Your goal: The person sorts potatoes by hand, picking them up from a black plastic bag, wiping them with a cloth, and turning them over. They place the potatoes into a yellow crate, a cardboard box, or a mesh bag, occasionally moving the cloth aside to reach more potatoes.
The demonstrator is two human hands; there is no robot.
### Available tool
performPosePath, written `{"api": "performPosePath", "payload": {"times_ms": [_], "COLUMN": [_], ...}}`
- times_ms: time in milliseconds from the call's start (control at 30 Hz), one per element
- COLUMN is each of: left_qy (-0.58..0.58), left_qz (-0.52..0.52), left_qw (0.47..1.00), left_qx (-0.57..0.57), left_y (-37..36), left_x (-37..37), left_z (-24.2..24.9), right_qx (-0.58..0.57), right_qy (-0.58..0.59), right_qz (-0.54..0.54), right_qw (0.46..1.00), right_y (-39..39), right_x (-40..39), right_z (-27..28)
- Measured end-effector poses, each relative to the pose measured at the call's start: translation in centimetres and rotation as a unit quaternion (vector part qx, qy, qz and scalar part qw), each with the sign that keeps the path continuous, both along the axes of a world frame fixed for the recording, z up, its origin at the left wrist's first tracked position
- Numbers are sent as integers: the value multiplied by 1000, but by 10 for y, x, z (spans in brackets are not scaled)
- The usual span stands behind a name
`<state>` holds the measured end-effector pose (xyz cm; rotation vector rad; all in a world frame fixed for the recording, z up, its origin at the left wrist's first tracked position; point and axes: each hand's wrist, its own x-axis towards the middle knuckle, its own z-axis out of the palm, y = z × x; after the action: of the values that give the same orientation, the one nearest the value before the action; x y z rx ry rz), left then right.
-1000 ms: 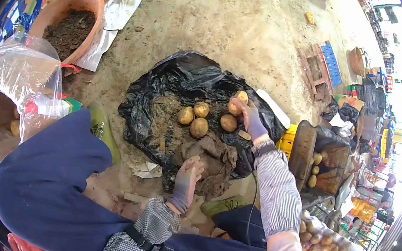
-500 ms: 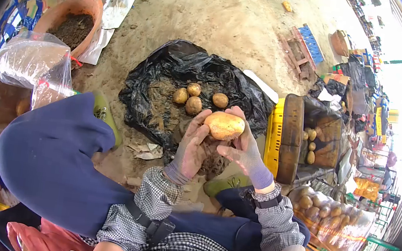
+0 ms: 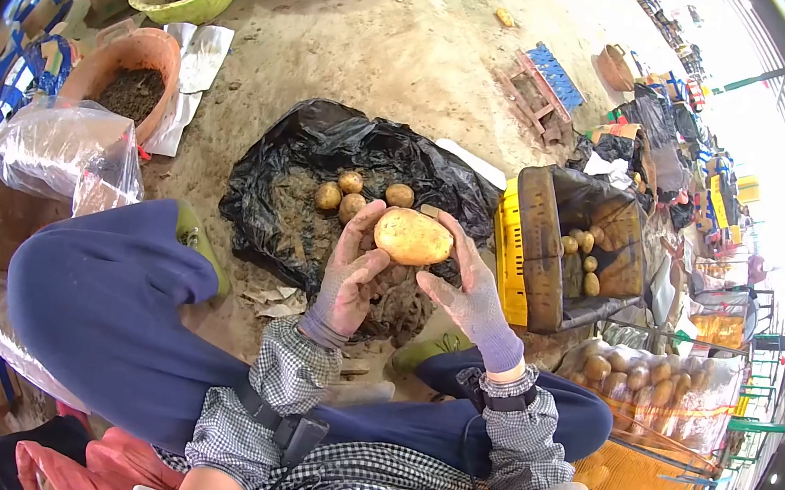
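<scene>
A large pale-yellow potato (image 3: 413, 238) is held up in front of me between both gloved hands. My left hand (image 3: 349, 284) grips its left end, fingers and thumb curled against it. At the other end, my right hand (image 3: 471, 294) has its fingertips on the potato, with the thumb apart below. Beneath lies a crumpled black plastic bag (image 3: 261, 155) with dirt in it. Several smaller brown potatoes (image 3: 328, 196) rest on that bag, just beyond my hands.
On the right stands a yellow crate (image 3: 515, 260) lined in dark material, with several potatoes (image 3: 591, 284) inside. Nearer is a clear bag of potatoes (image 3: 636, 378). To the left are an open plastic-lined box (image 3: 3, 227), an orange tub of soil (image 3: 164, 70) and a green basin (image 3: 162, 6).
The view has shifted, so the surroundings sit lower and further left. Both hands still hold the potato, which has turned slightly; the right fingers are a little more spread.
</scene>
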<state>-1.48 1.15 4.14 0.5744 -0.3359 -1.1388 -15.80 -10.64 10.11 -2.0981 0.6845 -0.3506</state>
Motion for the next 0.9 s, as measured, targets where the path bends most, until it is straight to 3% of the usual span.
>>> {"api": "performPosePath", "payload": {"times_ms": [33,67,100,267,400,533,600,633,800,867,900], "left_qy": [-25,-50,-53,-184,-182,-91,-75,-57,-72,-72,-63], "left_qz": [14,28,27,51,40,-49,-79,-77,-17,-17,-20], "left_qw": [1000,998,998,981,982,994,993,994,997,997,998], "left_qx": [-6,-12,-13,-29,-24,30,49,49,5,8,-16], "left_y": [-1,0,1,2,2,2,4,4,3,2,1], "left_x": [0,0,1,1,-2,-5,-5,-4,-5,-4,-3], "left_z": [-1,-2,2,10,6,2,8,10,5,4,3], "right_qx": [-1,195,383,391,396,382,113,96,144,349,335], "right_qy": [-3,-53,-100,-154,-209,-218,-200,-175,-160,-162,-153], "right_qz": [-1,-39,-75,-74,-86,-132,-56,-48,-36,-49,-59], "right_qw": [1000,979,915,904,890,888,972,979,976,922,928], "right_y": [4,9,12,8,9,10,6,7,12,10,8], "right_x": [2,5,7,6,1,-3,0,0,2,0,0], "right_z": [6,13,17,4,-11,-25,-38,-38,-23,-22,-21]}}
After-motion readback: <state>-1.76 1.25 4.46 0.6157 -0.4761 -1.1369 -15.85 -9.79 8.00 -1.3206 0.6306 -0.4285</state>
